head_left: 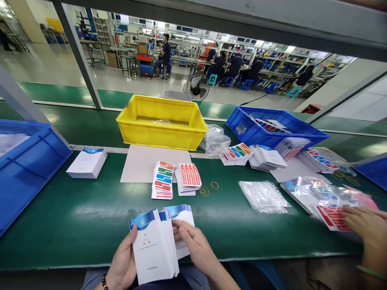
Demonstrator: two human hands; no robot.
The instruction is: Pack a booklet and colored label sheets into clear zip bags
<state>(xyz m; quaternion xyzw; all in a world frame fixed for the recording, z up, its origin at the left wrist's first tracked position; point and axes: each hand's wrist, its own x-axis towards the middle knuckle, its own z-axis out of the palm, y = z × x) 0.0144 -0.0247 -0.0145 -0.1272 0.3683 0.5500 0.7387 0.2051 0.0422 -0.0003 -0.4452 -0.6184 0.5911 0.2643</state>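
Near the front edge of the table, my left hand (122,257) is closed around the left side of a fanned stack of white booklets (151,249) with blue wavy tops. My right hand (193,243) is at the right side of that stack, its thumb and fingers closed on more booklets (186,220) behind it. Part of the right fingers is hidden. Beyond my hands lie a pile of multicoloured sticker sheets (163,179) and a pile of red label sheets (190,175). Several rubber bands (204,191) lie beside the red pile.
Another booklet stack (87,163) sits left, by a blue bin (33,169). A yellow bin (163,135) and a second blue bin (272,135) stand behind. Clear plastic bags (263,195) lie right. Far right, a co-worker's hand (364,225) touches bagged sheets.
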